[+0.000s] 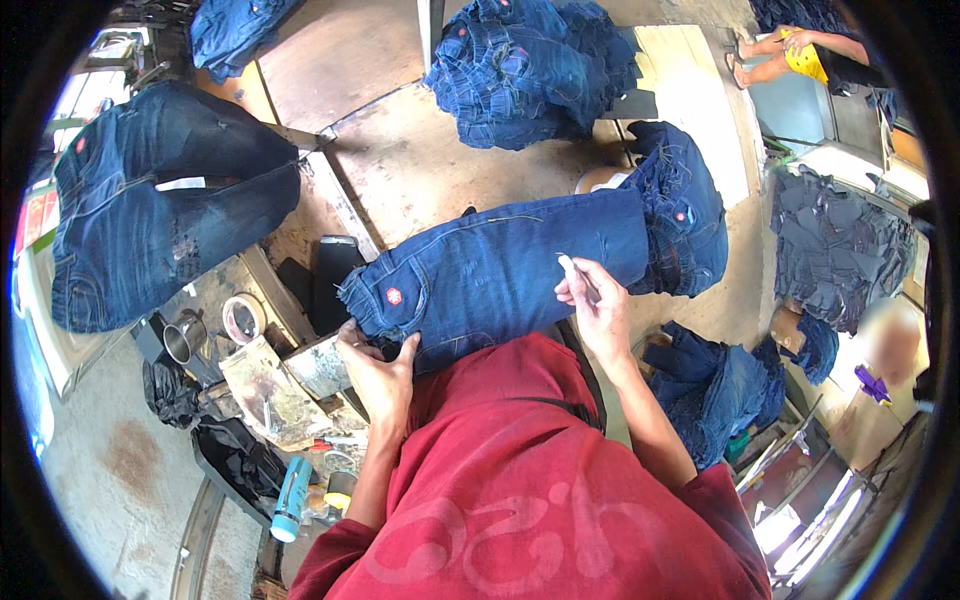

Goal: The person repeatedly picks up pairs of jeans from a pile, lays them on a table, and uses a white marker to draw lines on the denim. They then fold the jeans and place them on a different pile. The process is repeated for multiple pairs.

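A pair of dark blue jeans (500, 262) lies across my lap, folded lengthwise, with a round red tag on its pocket. Near its gathered waistband my left hand (382, 372) grips the lower edge, thumb on top of the cloth and some fingers hidden. Over the leg part, my right hand (598, 303) is closed in a pinch on a small whitish pointed thing, too small to name surely. Its tip is just above the denim. Beyond the leg end sits another bunched pair of jeans (682, 215) with loose threads.
More jeans hang at the left (170, 200). A heap of jeans (530, 75) lies ahead, dark garments (840, 245) at the right. By my left arm are a metal mug (184, 337), a tape roll (242, 319) and a blue bottle (292, 498). Another person (800, 55) is at far right.
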{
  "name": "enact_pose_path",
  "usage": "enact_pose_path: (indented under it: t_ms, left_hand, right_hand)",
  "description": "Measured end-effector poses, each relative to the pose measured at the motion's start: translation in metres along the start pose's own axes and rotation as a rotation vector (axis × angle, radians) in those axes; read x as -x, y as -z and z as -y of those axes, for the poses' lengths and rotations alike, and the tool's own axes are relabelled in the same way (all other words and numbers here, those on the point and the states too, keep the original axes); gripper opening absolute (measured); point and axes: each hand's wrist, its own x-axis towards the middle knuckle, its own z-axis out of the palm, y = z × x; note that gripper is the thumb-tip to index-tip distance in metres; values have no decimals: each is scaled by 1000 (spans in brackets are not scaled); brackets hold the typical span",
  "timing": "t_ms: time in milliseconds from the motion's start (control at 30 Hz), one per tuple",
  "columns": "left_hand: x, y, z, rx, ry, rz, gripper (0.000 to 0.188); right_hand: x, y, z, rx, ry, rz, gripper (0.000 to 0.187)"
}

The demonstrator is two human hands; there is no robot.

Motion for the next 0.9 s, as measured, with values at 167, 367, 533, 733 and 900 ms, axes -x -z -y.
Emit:
enact_pose_path:
  t_ms: [167,367,533,733,900]
  left_hand:
    - [9,3,10,86,66,323,54]
    - [-11,18,-21,1152,767,910,60]
    - [-31,-14,-46,880,404,1025,42]
    - [-21,-27,-41,878,727,1176,46]
    - [-19,-2,-21,712,546,1062,61]
  right_hand:
    - [2,7,17,113,171,39,22]
    - [9,18,25,142,96,22,19]
    - [21,26,33,141,164,57,19]
    - [35,25,43,99,178,7,19]
    - [46,15,47,60,141,58,18]
